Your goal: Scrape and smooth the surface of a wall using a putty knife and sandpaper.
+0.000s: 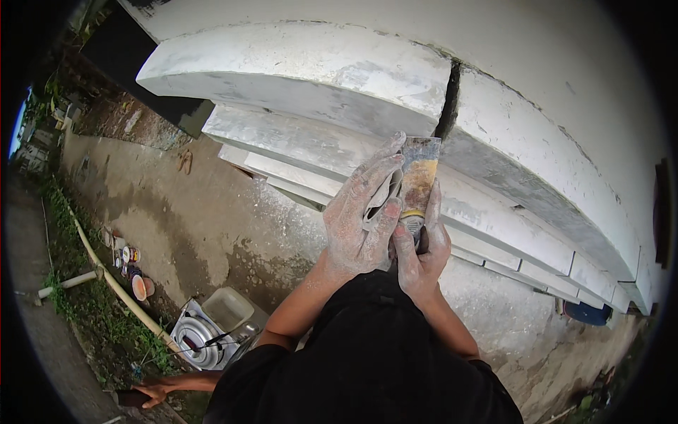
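My two dust-whitened hands meet in the middle of the head view, in front of the white ledges. My right hand (426,258) grips a putty knife (421,177) low down, near its handle. Its blade points up and is stained yellow and brown. Curled around a thin, curved grey-white piece (385,194) is my left hand (360,212), close against the left edge of the blade. Most of that piece is hidden by the fingers, so I cannot tell its kind. The left thumb rests beside the base of the blade.
Stepped white ledges (318,60) with a dark gap (450,99) run along the wall. Lower left are a pot with a lid (198,343), a plastic tub (227,309), paint cans (131,254) and a long pipe (127,293). Another person's hand (154,391) holds something dark.
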Tool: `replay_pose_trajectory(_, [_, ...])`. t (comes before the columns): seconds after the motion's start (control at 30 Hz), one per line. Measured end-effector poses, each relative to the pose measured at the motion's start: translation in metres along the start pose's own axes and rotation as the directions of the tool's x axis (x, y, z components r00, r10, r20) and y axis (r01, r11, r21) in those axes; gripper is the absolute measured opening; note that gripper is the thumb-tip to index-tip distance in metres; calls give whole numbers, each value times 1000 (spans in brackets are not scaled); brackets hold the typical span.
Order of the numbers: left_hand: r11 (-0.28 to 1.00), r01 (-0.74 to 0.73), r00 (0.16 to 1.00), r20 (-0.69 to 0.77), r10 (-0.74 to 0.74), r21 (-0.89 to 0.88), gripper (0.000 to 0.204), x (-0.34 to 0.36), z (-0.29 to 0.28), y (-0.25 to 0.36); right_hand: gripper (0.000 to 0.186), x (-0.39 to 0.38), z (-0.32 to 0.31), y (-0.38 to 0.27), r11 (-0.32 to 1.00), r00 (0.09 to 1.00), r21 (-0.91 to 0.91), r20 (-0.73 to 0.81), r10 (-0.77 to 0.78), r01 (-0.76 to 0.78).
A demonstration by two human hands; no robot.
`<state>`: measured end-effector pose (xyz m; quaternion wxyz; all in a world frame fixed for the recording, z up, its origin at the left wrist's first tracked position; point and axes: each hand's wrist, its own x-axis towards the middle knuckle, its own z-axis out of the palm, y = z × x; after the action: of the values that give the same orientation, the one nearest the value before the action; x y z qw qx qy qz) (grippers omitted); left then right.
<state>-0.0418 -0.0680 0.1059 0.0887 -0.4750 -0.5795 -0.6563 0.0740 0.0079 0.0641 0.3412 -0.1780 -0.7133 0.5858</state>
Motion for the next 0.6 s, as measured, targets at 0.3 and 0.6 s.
replay_pose_trajectory(0.3, [987,-155,948,288,137,38,43,14,-17,-9,64,9,47,10,921,886,-218,-274,-375,322])
replay_pose_trajectory(0.6, [921,-319,894,395,213,225,40,22,-24,-9,59,21,45,-13,941,903,-198,-283,-323,275])
